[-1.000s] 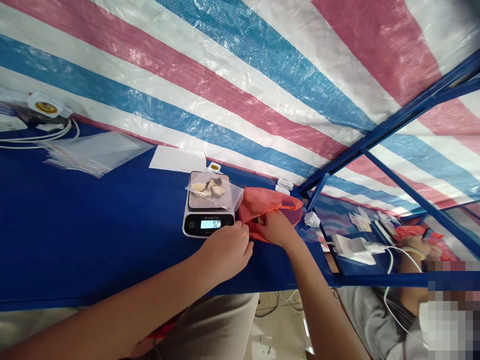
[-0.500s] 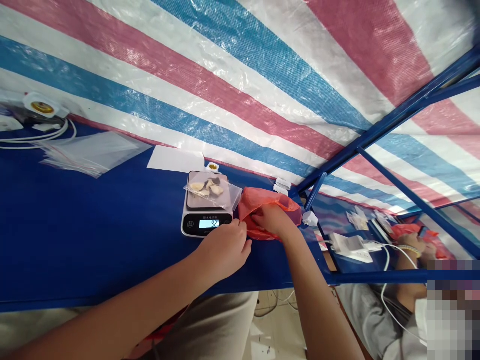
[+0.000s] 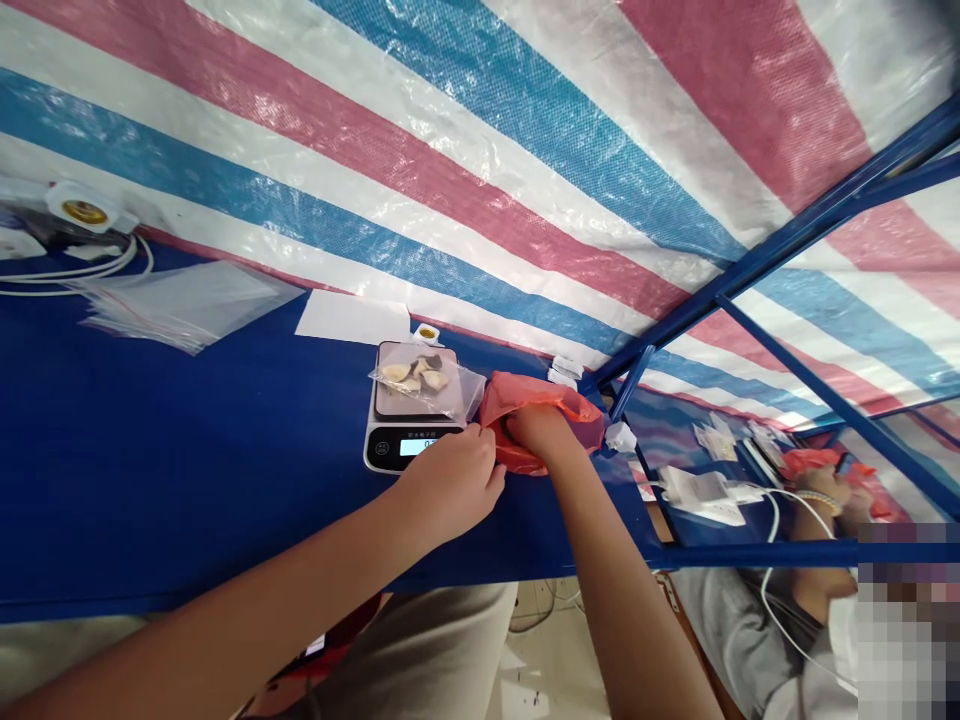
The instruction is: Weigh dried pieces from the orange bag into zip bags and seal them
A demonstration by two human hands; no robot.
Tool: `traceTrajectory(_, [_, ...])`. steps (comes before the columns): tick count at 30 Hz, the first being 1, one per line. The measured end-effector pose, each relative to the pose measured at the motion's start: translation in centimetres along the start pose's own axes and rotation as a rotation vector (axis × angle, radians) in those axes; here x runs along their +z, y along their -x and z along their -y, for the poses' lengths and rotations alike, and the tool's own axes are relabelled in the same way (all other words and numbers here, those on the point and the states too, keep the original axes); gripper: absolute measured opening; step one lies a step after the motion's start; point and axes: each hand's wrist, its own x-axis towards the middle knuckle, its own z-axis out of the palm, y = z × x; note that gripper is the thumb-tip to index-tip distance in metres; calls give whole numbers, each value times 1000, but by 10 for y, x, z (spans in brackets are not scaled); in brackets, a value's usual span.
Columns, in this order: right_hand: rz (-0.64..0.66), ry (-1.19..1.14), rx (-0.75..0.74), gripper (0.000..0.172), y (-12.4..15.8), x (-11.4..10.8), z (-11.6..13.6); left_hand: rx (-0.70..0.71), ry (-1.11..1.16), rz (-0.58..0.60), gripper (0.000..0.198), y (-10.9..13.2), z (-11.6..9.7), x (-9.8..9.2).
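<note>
My left hand (image 3: 454, 485) pinches the near-left edge of a red plastic bag (image 3: 517, 392), its wrist crossing the lower right corner of a digital scale (image 3: 382, 452). My right hand (image 3: 538, 432) reaches inside the bag's opening; its fingers are hidden there. On the scale's plate lies a clear plastic bag (image 3: 469, 392) with several pale, dark-edged dried slices (image 3: 431, 378) on or in it. The lit display is partly covered by my left hand.
Clear zip bags (image 3: 195, 300) lie at the left beside white cables (image 3: 112, 268). White paper (image 3: 352, 317) and a small white item (image 3: 427, 334) are behind the scale. Blue metal bars (image 3: 750, 260) rise at the right. Beyond them, another person's hands (image 3: 825, 490) are near red plastic.
My right hand has moved slightly left and deeper into the red bag, so its fingers no longer show. My left hand has shifted very little.
</note>
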Motion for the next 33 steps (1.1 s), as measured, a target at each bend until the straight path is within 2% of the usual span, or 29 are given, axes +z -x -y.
traceTrajectory(7, [-66, -109, -77, 36, 11, -14, -22, 16, -22, -22, 30, -7, 6, -12])
traceTrajectory(10, [-96, -120, -71, 34, 13, -22, -31, 10, -29, -30, 29, -5, 8, -13])
traceTrajectory(16, [33, -183, -91, 32, 11, -26, -24, -15, -37, -26, 32, 0, 10, -11])
traceTrajectory(19, [61, -225, -58, 41, 2, -23, -10, -26, -32, -23, 33, 1, 11, -11])
traceTrajectory(24, [152, -286, 27, 36, -17, -8, 10, -45, -43, -23, 33, -1, 11, -12])
traceTrajectory(28, [137, -295, 106, 39, -19, 0, 2, -39, -54, -30, 31, -3, 10, -12])
traceTrajectory(33, [58, -281, 86, 33, -4, -3, -22, -21, -43, -40, 31, -9, 6, -8])
